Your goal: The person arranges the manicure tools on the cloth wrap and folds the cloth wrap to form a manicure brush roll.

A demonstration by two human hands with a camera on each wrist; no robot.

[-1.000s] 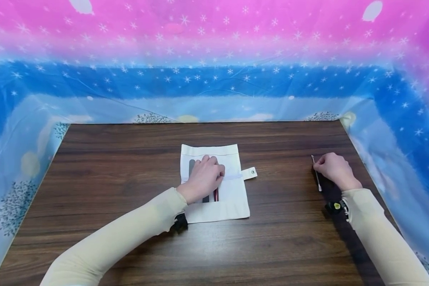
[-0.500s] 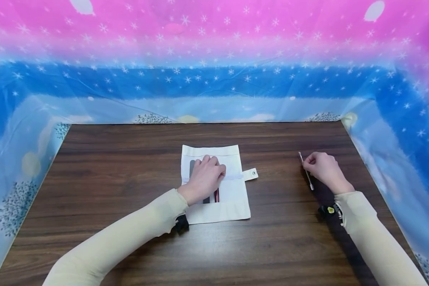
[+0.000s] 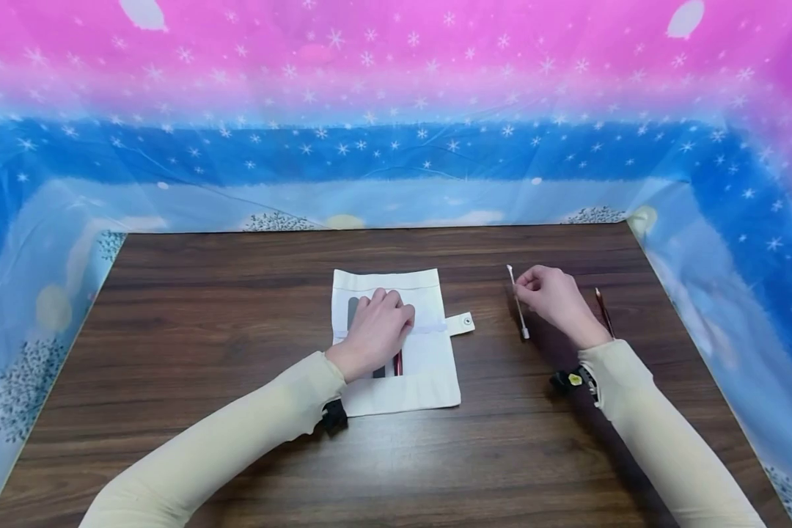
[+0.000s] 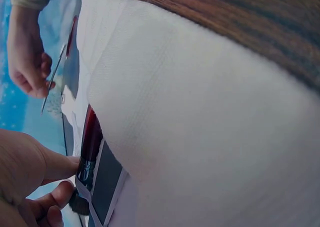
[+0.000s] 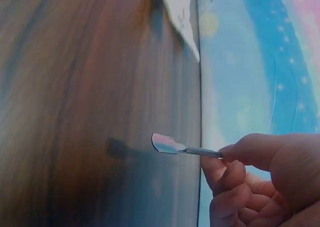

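The thumb and forefinger of the right hand (image 3: 554,293) pinch a slim metal tool (image 3: 519,312) nearer its far end, so that the longer part reaches from the fingers toward the person. Its near end, a flat rounded blade, hangs above the table (image 3: 237,286), with its shadow falling apart from it. Well to the left of these fingers lies a white cloth pouch (image 3: 429,367), spread flat, with the left hand (image 3: 378,330) bent over its middle. The left fingers are curled, thumb and forefinger close together beside a red-handled brush (image 4: 90,142) and a pale strap (image 4: 85,191) that crosses it; whether they grip the brush, the strap or neither I cannot tell. The brush's handle runs from beside those fingertips toward the person, its lower end tucked into the pouch's pocket. Just beside it, also under the left fingers, is a dark grey strip (image 4: 107,174). To the right of the left fingers, the pouch's tab (image 3: 462,323) sticks out with its metal snap. A thin red stick (image 3: 604,312) lies to the right of the right fingers, near the wrist.
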